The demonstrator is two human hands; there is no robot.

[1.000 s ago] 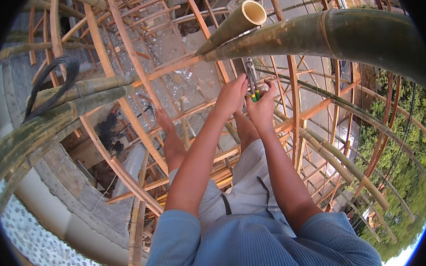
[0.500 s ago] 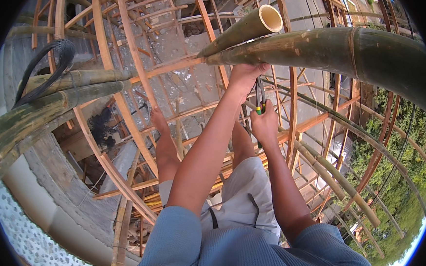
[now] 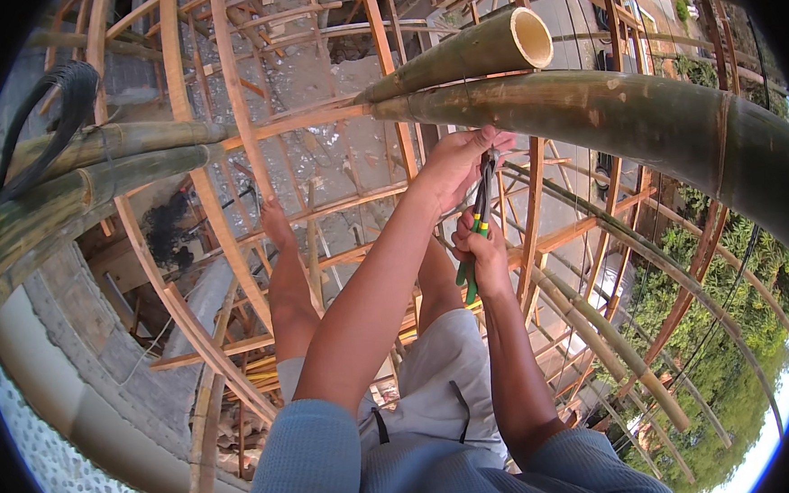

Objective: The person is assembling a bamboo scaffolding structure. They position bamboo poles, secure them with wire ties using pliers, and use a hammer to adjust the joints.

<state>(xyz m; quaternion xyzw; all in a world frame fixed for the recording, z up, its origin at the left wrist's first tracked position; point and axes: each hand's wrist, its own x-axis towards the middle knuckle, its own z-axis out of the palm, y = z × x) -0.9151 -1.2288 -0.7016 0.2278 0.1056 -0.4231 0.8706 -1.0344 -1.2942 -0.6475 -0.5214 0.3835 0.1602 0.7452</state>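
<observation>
My right hand (image 3: 483, 246) grips pliers (image 3: 482, 207) with green and yellow handles, jaws pointing up. The jaw tips sit beside the fingers of my left hand (image 3: 460, 163), just under a thick green bamboo pole (image 3: 603, 107). My left fingers are pinched together near the pole's underside; what they hold is too small to make out. Lying against the far side of the thick pole is a second bamboo pole (image 3: 455, 57), its hollow cut end facing right. A thin dark strand seems to run round the two poles above my left hand.
A looped bundle of black wire (image 3: 74, 108) hangs over two bamboo poles (image 3: 128, 168) at the left. Wooden battens (image 3: 241, 93) form an open lattice around my legs, with ground far below. A concrete ledge (image 3: 82, 311) curves along the left; trees (image 3: 690, 346) stand right.
The pliers have swung more upright and show more fully, their handles lower and apart. My left hand has shifted slightly right and down from the pole. The whole view has turned a little.
</observation>
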